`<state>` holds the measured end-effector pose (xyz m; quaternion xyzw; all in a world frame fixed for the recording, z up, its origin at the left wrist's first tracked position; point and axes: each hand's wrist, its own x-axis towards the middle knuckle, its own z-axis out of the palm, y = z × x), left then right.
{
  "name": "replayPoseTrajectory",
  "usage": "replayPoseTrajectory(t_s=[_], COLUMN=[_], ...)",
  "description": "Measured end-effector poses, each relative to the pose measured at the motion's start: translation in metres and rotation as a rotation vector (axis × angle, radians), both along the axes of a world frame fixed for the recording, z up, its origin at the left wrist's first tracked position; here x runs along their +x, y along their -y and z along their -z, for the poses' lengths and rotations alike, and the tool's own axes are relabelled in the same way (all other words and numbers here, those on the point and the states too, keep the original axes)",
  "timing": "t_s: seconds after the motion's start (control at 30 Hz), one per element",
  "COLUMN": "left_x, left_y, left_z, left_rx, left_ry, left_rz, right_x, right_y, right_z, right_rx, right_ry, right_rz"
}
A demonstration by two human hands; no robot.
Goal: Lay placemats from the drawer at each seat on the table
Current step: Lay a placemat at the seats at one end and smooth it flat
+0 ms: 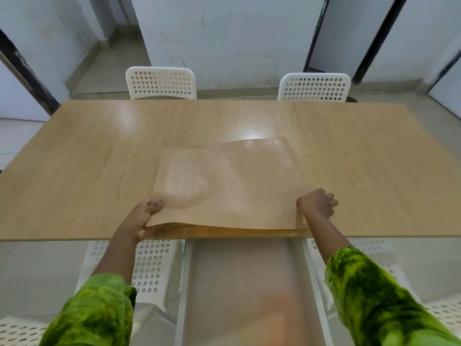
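Currently your left hand grips the near-left corner of the tan placemats, thumb on top. Your right hand, fingers curled, pinches the near-right corner. The placemats rest on the wooden table at its near edge, centred before you, with the far side rippled and slightly lifted. The near edge shows more than one layer.

To do this step well, set the pile down flat, then peel off a single mat rather than dragging them all together. The white drawer stands open just below the table edge, likely in your way as you move round. Two white perforated far chairs stand well apart across the table, and two near chairs flank the drawer. No seat has its own mat yet.
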<state>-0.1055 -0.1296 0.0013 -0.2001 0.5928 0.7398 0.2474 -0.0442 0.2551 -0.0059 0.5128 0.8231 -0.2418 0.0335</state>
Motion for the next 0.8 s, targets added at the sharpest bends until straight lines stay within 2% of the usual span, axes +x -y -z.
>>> replayPoseTrajectory(t_s=[0.13,0.23,0.37,0.6,0.8], left_x=[-0.002,-0.003,0.002,0.03,0.078], left_y=[-0.002,-0.014,-0.053,-0.172,-0.315], left_z=[-0.006,-0.022,-0.044,-0.06,-0.054], left_rx=[-0.058,-0.082,-0.08,-0.097,-0.126], left_ry=[-0.114,-0.239,-0.355,-0.458,-0.409], left_rz=[0.013,0.013,0.117,0.278,0.341], right_x=[0.01,0.022,0.046,0.091,0.146], right_y=[-0.015,-0.021,-0.05,-0.159,-0.297], right_z=[-0.006,-0.017,-0.029,-0.048,-0.056], right_rx=[-0.184,-0.207,-0.175,-0.109,-0.124], right_ry=[-0.193,-0.334,-0.4,-0.469,-0.535], right_rz=[0.019,-0.017,-0.02,0.05,0.063])
